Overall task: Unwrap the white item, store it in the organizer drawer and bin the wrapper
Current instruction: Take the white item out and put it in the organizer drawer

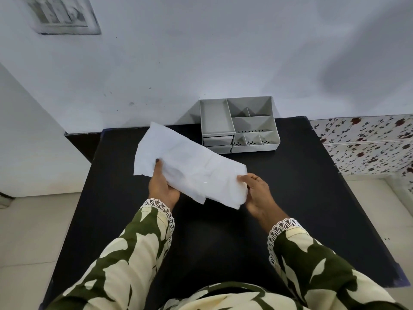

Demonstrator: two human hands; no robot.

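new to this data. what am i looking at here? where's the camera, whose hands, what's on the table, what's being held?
There is no robot here: a person works with bare hands. The single picture comes from a wide-angle camera worn on the person's head, looking forward and down, so the patterned sleeves enter from the bottom edge.

The left hand and the right hand together hold a white wrapped item above a black table, one hand at each end. Its crinkled white covering looks partly spread open.

At the table's far edge, against the wall, stands a grey organizer with open compartments on top and two small drawers at its front left. No bin is visible.
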